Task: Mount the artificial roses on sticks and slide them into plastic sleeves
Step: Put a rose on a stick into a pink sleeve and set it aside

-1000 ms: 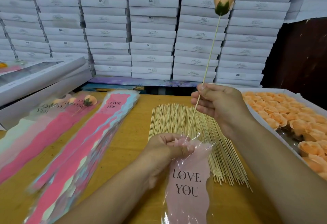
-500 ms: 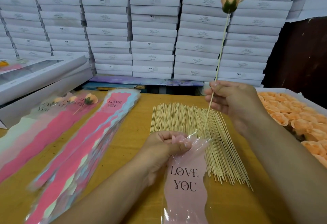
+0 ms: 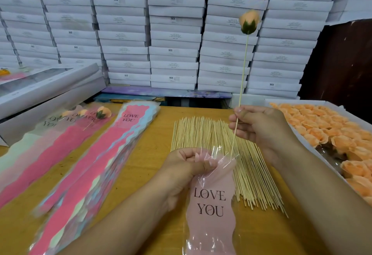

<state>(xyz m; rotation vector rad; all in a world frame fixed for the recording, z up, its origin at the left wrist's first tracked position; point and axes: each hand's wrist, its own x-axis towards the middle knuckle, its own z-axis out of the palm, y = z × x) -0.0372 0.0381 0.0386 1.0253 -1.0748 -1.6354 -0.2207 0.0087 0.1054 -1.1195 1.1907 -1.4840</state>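
Observation:
My right hand pinches a thin wooden stick that stands nearly upright, with a peach rose on its top end. The stick's lower tip sits at the open mouth of a clear plastic sleeve printed "LOVE YOU". My left hand pinches the top edge of that sleeve, which lies over the near table edge. A bundle of bare sticks lies on the wooden table between my hands.
A white tray full of peach rose heads lies at the right. A stack of pink sleeves and sleeved roses lie at the left, beside long white boxes. Stacked white boxes fill the back.
The rose on its stick has come down and a little left, so its lower tip now reaches the sleeve's mouth. My left hand still holds the sleeve's top edge.

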